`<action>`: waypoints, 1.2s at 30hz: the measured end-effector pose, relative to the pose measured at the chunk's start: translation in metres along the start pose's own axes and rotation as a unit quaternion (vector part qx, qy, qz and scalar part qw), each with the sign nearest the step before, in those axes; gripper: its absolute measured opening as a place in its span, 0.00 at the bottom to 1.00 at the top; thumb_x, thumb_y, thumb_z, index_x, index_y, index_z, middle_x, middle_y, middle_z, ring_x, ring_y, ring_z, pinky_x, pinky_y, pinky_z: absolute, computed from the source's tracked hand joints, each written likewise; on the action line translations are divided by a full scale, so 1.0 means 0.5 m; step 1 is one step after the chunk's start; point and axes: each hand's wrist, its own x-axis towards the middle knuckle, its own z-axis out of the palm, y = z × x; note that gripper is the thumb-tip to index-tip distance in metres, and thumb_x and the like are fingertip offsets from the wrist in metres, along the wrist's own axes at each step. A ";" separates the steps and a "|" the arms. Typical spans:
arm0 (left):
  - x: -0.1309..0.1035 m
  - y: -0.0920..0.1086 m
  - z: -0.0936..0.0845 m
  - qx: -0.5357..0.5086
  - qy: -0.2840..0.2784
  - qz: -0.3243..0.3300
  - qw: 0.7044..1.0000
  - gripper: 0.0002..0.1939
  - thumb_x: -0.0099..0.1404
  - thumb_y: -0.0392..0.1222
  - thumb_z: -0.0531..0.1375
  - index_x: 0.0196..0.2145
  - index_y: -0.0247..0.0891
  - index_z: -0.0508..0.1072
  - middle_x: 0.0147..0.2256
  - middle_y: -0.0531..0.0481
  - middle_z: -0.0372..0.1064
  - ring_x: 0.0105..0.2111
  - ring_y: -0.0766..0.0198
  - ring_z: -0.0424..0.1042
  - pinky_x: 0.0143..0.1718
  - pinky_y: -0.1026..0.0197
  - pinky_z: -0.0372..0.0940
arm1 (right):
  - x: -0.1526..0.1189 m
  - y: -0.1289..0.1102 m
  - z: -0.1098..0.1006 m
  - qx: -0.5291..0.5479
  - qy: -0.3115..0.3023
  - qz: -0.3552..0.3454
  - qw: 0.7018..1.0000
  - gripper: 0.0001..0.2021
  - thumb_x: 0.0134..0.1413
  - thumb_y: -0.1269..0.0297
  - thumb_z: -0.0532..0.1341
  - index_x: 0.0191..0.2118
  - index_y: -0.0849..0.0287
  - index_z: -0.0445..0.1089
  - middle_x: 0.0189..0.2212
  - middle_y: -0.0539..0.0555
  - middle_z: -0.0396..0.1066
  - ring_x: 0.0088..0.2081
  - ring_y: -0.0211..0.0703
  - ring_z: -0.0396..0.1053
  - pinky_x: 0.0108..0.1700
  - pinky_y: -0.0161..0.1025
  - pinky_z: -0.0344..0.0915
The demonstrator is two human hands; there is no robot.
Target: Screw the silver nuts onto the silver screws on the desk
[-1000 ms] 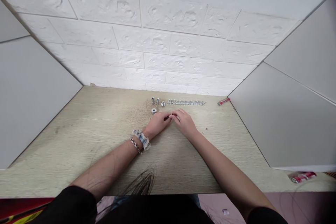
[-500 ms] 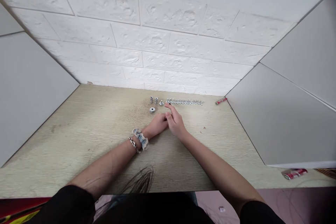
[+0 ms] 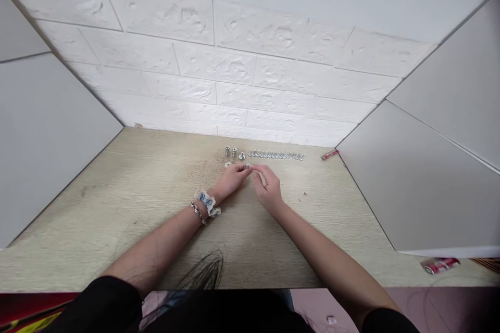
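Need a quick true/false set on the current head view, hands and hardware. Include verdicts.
1. The left hand pinches a small metal part. True.
2. The right hand lies flat on the table. False: the right hand's index finger points at the small metal part.
3. The row of screws lies between the hands and the brick-patterned wall. True.
4. The scrunchie is on the right wrist. False: the scrunchie is on the left.
5. Two red cylinders lie right of the hands. True.
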 end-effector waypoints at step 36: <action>-0.005 -0.023 0.025 0.188 0.041 0.084 0.978 0.14 0.58 0.39 0.52 0.38 0.36 0.75 0.29 0.49 0.73 0.28 0.65 0.67 0.34 0.63 0.60 | 0.024 0.050 -0.024 -0.075 -0.133 -0.039 0.988 0.11 0.56 0.70 0.51 0.41 0.56 0.67 0.37 0.55 0.69 0.40 0.42 0.67 0.40 0.40 0.65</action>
